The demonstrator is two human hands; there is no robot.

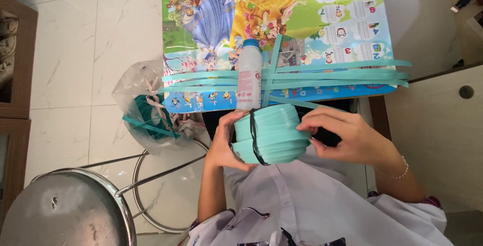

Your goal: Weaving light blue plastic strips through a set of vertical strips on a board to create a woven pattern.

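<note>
The strap coil point(271, 134) sits between both hands above the lap, just below the desk point(352, 34). Left hand point(224, 143) clamps its 9 o'clock side; right hand point(347, 135) pinches its 3 o'clock edge.

both hands point(229, 143) point(347, 135) curled, gripping
</note>
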